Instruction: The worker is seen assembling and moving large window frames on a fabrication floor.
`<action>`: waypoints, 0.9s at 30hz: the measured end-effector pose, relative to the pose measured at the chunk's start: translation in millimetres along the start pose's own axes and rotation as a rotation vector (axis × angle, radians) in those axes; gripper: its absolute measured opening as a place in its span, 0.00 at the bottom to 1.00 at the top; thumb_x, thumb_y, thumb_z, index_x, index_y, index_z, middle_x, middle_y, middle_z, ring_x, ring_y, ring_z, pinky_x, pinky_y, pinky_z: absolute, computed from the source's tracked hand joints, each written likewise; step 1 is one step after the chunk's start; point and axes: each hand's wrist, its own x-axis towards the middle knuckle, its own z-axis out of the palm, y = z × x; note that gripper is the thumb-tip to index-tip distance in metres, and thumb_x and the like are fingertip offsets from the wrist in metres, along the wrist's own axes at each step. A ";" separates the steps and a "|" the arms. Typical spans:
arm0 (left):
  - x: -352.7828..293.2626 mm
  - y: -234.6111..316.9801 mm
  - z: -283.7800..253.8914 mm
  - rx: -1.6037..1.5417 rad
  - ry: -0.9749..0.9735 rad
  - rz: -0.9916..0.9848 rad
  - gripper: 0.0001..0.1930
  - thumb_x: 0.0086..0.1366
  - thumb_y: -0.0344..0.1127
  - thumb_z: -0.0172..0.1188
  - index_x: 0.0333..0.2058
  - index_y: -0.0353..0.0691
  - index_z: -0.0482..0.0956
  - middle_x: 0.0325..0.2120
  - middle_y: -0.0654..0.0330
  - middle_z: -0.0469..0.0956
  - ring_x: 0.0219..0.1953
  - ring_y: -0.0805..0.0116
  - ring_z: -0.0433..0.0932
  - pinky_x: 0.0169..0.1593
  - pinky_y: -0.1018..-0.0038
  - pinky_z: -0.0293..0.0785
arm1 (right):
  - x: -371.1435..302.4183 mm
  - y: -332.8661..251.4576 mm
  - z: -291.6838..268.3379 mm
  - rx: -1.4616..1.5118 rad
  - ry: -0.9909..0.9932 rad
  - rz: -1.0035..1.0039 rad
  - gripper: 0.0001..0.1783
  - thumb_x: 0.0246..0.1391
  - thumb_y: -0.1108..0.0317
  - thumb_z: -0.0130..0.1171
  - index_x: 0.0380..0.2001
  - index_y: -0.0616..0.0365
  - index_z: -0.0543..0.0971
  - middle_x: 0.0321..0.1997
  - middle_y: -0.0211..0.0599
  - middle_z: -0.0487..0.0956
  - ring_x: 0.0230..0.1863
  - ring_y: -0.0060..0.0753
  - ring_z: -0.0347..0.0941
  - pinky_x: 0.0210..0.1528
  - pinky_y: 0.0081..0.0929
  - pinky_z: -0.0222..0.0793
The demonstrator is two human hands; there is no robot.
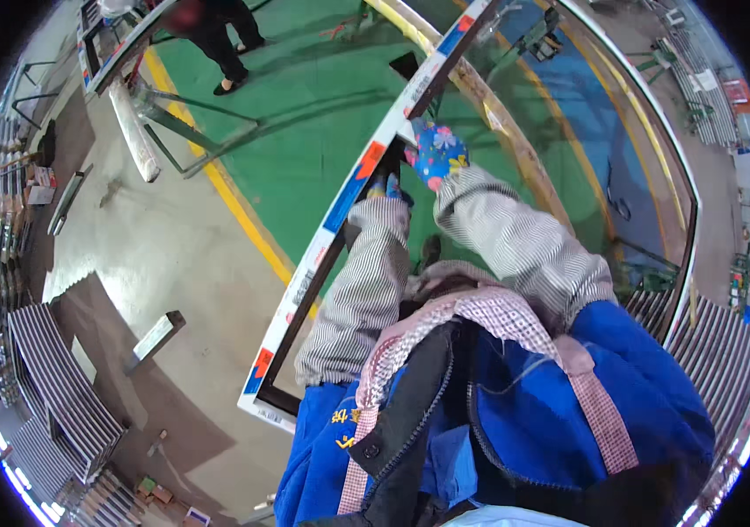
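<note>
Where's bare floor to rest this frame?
Bare grey concrete floor lies left of the white window frame, bounded by the yellow floor line. Stacked dark profiles crowd lower left; more racks crowd the right.

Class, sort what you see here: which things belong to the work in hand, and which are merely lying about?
In hand:
- white window frame
- left hand, on the frame
- right hand, gloved, on the frame

Lying about:
- metal trestle
- stacked profiles
- loose white offcut

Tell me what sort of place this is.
Likely a window or door factory floor: a large glazed frame under the gloved right hand, stacked profiles, and green floor with yellow lines.
</note>
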 end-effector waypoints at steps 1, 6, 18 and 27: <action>-7.2 8.0 0.2 0.102 0.021 0.013 0.23 0.68 0.50 0.41 0.58 0.51 0.63 0.39 0.51 0.78 0.36 0.57 0.79 0.41 0.64 0.74 | 0.1 2.4 -0.8 0.008 0.006 -0.003 0.22 0.48 0.57 0.58 0.43 0.56 0.68 0.42 0.44 0.75 0.43 0.47 0.73 0.42 0.43 0.71; -12.8 22.1 1.3 0.023 0.075 0.100 0.25 0.67 0.52 0.39 0.59 0.49 0.63 0.53 0.49 0.69 0.52 0.49 0.70 0.54 0.59 0.66 | 4.1 1.4 -7.4 0.045 -0.053 0.075 0.25 0.47 0.58 0.59 0.47 0.53 0.68 0.46 0.42 0.74 0.49 0.47 0.70 0.48 0.41 0.68; -8.6 5.7 -2.2 0.219 0.103 0.102 0.24 0.68 0.51 0.39 0.60 0.52 0.61 0.46 0.52 0.75 0.46 0.58 0.75 0.51 0.65 0.68 | 2.9 -0.6 -4.6 0.002 -0.013 0.070 0.26 0.47 0.56 0.59 0.48 0.54 0.67 0.44 0.41 0.74 0.45 0.45 0.72 0.44 0.42 0.70; -21.7 40.5 -10.0 0.004 0.110 0.057 0.24 0.68 0.50 0.40 0.56 0.45 0.66 0.50 0.46 0.71 0.51 0.50 0.71 0.54 0.63 0.66 | 9.7 3.9 -12.6 0.023 -0.040 0.069 0.25 0.47 0.56 0.60 0.45 0.56 0.68 0.41 0.43 0.74 0.44 0.46 0.72 0.43 0.40 0.70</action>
